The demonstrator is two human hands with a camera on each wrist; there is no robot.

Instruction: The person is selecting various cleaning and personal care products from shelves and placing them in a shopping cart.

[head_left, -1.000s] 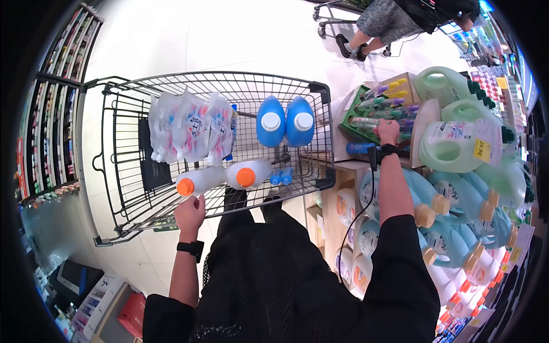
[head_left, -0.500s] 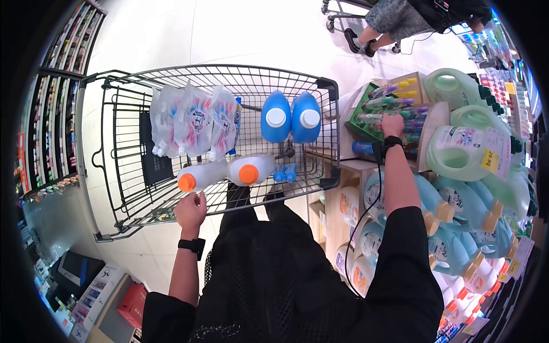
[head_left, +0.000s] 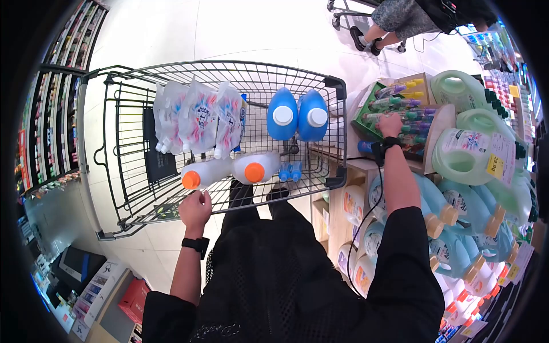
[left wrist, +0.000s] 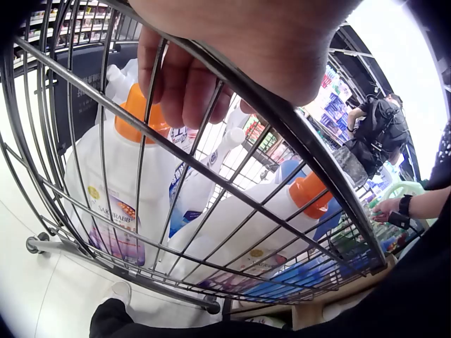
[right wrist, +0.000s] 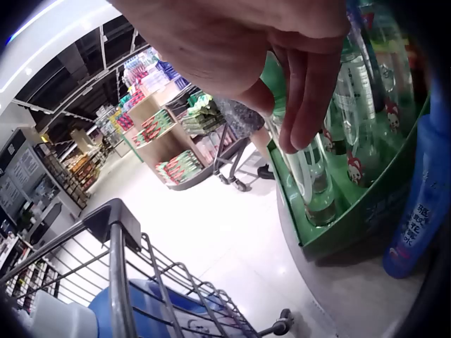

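Observation:
My right hand [head_left: 390,123] reaches into a green display box [head_left: 362,108] of slim bottles on the shelf. In the right wrist view its thumb and fingers pinch the upper part of a clear bottle [right wrist: 320,201] standing at the box's corner. A blue bottle [right wrist: 416,218] leans outside the box. My left hand [head_left: 195,209] grips the near rim of the shopping cart [head_left: 337,143], its fingers hooked over the bar in the left wrist view. Just inside that rim lie white jugs with orange caps [left wrist: 308,195].
The cart also carries printed white pouches [head_left: 200,120], blue jugs with white caps [head_left: 282,123] and small blue bottles [head_left: 290,171]. Large green jugs [head_left: 462,154] and light-blue jugs [head_left: 452,246] crowd the shelf at right. Another person [head_left: 400,23] stands beside a cart at upper right.
My right hand has stayed at the bottles in the green box, shifting only slightly. The cart and shelf appear slightly farther right in the head view. My left hand keeps its hold on the rim.

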